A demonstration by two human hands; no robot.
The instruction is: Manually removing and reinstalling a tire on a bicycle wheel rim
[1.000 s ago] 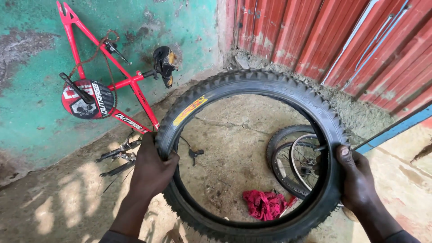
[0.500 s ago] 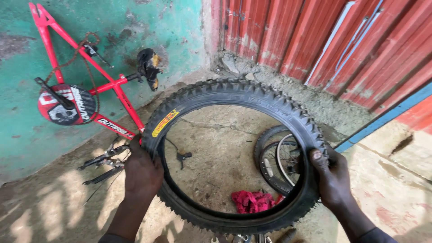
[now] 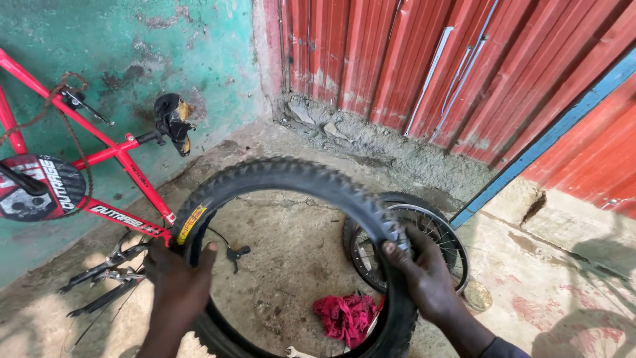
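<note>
Tyre position: a knobby black tyre (image 3: 298, 174) was held upright above the concrete floor (image 3: 285, 265), near centre, its open ring facing the camera.
Left grip: the left hand (image 3: 173, 285) was closed on the tyre's near-left sidewall.
Right grip: the right hand (image 3: 424, 275) was clamped on the right side, so the tyre spanned between both grips.
Label: a yellow strip (image 3: 191, 224) was seen on the sidewall, just above the left hand.
Surroundings: a spoked wheel (image 3: 434, 232) lay right, a red rag (image 3: 344, 317) below, a red bicycle frame (image 3: 116, 156) far left.

The person's left hand (image 3: 175, 285) and right hand (image 3: 424, 275) are bare, without gloves or rings, and a dark sleeve (image 3: 500, 348) cuff covers the right wrist.
</note>
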